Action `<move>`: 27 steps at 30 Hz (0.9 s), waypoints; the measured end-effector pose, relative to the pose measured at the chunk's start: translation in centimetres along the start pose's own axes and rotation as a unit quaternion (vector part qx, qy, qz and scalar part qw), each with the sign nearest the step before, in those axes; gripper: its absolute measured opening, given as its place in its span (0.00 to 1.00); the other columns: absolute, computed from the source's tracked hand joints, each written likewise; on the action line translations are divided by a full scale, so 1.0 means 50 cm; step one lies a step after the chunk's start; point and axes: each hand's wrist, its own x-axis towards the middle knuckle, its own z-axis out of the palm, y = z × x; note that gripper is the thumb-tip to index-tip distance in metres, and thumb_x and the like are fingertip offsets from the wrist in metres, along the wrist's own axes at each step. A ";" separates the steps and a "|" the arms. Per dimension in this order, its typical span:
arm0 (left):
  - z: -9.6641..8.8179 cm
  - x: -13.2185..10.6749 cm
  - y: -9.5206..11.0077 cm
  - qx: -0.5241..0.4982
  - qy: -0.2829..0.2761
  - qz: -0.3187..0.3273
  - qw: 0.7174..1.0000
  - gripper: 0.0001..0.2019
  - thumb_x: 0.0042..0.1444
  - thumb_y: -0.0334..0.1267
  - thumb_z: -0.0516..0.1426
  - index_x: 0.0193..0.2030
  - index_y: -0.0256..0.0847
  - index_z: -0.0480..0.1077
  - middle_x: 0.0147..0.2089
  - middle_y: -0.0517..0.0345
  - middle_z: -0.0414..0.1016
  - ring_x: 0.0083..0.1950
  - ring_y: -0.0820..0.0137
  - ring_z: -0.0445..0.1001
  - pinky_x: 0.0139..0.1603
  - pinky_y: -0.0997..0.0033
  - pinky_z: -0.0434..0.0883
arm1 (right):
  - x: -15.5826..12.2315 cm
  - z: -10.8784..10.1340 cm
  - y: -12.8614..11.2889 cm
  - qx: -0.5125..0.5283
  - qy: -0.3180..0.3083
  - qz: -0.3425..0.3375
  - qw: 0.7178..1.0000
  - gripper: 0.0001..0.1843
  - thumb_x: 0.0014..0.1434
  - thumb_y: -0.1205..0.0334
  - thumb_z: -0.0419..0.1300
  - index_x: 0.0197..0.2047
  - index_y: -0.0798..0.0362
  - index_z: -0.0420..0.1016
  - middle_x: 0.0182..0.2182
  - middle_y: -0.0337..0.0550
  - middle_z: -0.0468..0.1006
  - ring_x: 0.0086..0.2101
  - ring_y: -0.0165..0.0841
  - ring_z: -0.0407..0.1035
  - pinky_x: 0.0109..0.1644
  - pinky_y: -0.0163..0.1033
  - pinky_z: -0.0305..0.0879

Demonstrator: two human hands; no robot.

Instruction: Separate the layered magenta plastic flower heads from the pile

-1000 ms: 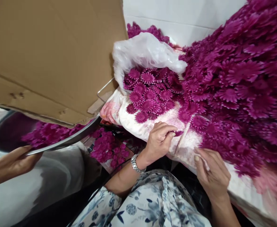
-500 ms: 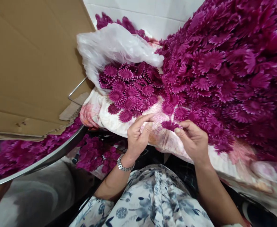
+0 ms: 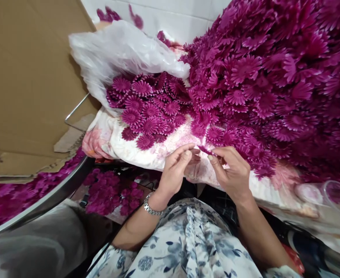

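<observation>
Between the thumb and fingers of my right hand [image 3: 232, 170] is a magenta artificial flower head [image 3: 205, 149], seen nearly edge-on above the cloth. Just left of it, my left hand [image 3: 175, 168] has its thumb drawn in against curled fingers; whatever they may hold is hidden. A small heap of layered magenta flower heads [image 3: 149, 110] lies beyond my hands. It partly sits under a crumpled translucent plastic bag [image 3: 123, 50]. To the right, a much larger pile of the same flower heads [image 3: 262, 85] rises high.
Under the flowers lies a stained white cloth [image 3: 129, 143]. A large cardboard box [image 3: 28, 77] stands on the left, above a curved metal rim [image 3: 56, 191]. More flowers [image 3: 106, 191] are low on the left. A clear plastic cup [image 3: 339, 197] lies at right.
The flower head in my right hand has tipped from a spread view to nearly edge-on. My hands are closer together. The whole scene has shifted left in view.
</observation>
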 end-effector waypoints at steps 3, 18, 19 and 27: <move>0.034 0.006 0.009 -0.152 -0.024 -0.134 0.979 0.17 0.56 0.49 0.54 0.44 0.39 0.71 0.35 0.56 0.74 0.31 0.75 0.72 0.33 0.74 0.71 | -0.015 0.009 -0.003 -0.044 -0.005 -0.084 0.995 0.06 0.56 0.71 0.60 0.39 0.57 0.73 0.34 0.48 0.77 0.36 0.33 0.70 0.41 0.39 0.68; 0.077 0.033 0.009 -0.135 0.039 -0.014 0.990 0.26 0.53 0.54 0.56 0.16 0.39 0.52 0.12 0.69 0.47 0.13 0.81 0.50 0.15 0.79 0.51 | -0.077 -0.027 0.006 0.034 -0.018 -0.043 0.998 0.09 0.56 0.74 0.57 0.41 0.57 0.73 0.33 0.49 0.77 0.35 0.34 0.69 0.38 0.43 0.68; 0.079 0.035 0.010 -0.133 0.040 -0.012 0.990 0.27 0.53 0.56 0.56 0.15 0.39 0.51 0.11 0.69 0.45 0.12 0.82 0.47 0.14 0.78 0.49 | -0.082 -0.029 0.009 0.032 -0.020 -0.040 0.999 0.09 0.56 0.74 0.57 0.41 0.58 0.73 0.33 0.49 0.77 0.35 0.34 0.69 0.38 0.42 0.68; 0.109 0.037 -0.021 -0.058 0.009 0.030 0.998 0.15 0.56 0.49 0.55 0.38 0.39 0.72 0.13 0.68 0.60 0.13 0.79 0.56 0.15 0.79 0.55 | -0.013 -0.051 0.007 0.044 0.065 0.041 0.996 0.12 0.62 0.66 0.51 0.45 0.54 0.73 0.37 0.47 0.77 0.39 0.33 0.71 0.44 0.41 0.69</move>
